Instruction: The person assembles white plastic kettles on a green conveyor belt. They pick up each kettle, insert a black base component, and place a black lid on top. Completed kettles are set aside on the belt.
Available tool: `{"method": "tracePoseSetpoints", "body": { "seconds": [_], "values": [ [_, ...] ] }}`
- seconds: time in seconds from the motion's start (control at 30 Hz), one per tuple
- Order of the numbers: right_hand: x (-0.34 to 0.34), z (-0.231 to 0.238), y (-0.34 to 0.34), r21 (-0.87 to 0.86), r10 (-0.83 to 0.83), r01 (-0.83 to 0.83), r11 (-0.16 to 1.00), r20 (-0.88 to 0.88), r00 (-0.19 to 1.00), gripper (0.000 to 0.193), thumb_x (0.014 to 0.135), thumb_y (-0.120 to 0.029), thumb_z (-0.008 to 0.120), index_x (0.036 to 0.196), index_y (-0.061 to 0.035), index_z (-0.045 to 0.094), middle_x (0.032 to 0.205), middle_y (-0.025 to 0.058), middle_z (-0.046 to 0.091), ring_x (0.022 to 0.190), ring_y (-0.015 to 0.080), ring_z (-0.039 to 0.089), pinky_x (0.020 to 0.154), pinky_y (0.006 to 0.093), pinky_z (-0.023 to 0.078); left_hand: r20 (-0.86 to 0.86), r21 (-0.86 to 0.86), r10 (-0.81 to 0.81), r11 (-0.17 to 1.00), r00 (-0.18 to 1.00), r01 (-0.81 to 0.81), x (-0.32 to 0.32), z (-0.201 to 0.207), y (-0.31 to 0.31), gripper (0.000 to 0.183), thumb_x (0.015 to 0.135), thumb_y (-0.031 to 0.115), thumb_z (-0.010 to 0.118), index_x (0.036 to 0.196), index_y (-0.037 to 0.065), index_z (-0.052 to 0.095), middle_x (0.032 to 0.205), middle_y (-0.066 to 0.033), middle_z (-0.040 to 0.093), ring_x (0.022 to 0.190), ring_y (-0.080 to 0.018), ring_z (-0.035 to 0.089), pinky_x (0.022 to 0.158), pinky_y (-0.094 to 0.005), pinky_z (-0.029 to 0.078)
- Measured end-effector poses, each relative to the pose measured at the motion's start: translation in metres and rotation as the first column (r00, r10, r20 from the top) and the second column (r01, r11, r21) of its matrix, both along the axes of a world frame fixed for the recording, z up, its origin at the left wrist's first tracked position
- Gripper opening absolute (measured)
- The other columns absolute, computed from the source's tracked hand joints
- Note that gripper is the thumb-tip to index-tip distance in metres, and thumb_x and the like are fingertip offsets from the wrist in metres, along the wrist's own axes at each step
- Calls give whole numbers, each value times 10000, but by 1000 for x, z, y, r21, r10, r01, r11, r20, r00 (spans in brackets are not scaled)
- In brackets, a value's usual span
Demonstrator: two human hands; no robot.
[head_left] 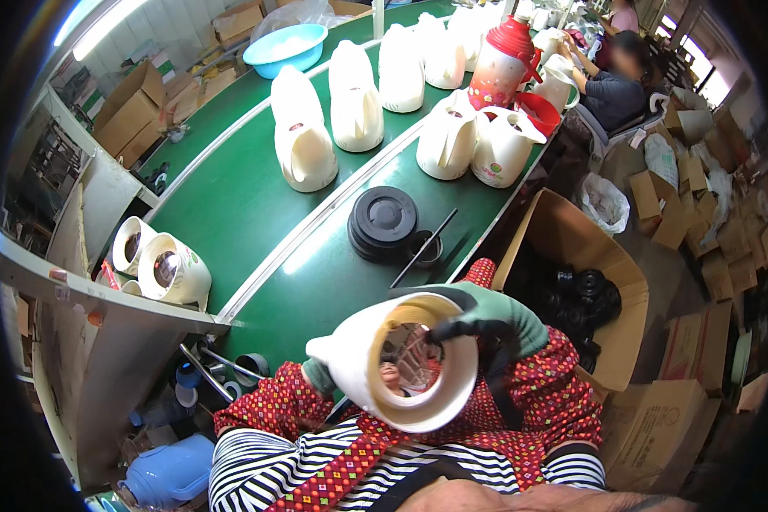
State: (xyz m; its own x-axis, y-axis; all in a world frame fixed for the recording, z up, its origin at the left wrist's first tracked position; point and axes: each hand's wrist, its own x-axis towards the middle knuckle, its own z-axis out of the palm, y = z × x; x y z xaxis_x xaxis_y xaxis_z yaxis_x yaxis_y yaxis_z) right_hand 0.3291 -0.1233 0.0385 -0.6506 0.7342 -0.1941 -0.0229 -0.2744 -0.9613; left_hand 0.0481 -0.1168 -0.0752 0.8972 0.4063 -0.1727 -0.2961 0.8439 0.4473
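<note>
My green-gloved left hand (318, 375), mostly hidden, grips white plastic jug (350, 358) before me; green-gloved right hand (508, 317) at its rim, grip unclear. Mirrored liner (410, 363) looks seated; wide end uncapped, closing apparently left.

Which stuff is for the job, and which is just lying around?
Probably for the job:
held white jug
other white jugs
stacked black discs
box of black parts

Seemingly just lying about:
blue basin
blue jug
plastic bag
</note>
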Motion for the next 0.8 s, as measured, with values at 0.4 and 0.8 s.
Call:
{"method": "tracePoseSetpoints", "body": {
  "seconds": [0.4, 0.8],
  "values": [
    [-61, -131, 177, 611, -584, -150, 777, 789, 188, 1082, 727, -778, 764, 1645, -385, 348, 1670, 363, 205, 1483, 576, 273, 1217, 657, 200, -140, -92, 360, 923, 922, -374, -53, -12, 30, 499, 1044, 98, 627, 1525, 28, 513, 1475, -114, 613, 1305, -236, 614, 1121, -435, 498],
    [-37, -74, 102, 778, -731, 279, 562, 311, 607, 961, 752, -610, 838, 1560, -196, 524, 1532, 283, 446, 1322, 470, 443, 1166, 557, 338, -166, 55, 363, 932, 917, -359, -46, -17, 45, 467, 1039, 84, 614, 1497, 25, 543, 1456, -122, 629, 1290, -241, 626, 1106, -431, 508]
  ]
}}
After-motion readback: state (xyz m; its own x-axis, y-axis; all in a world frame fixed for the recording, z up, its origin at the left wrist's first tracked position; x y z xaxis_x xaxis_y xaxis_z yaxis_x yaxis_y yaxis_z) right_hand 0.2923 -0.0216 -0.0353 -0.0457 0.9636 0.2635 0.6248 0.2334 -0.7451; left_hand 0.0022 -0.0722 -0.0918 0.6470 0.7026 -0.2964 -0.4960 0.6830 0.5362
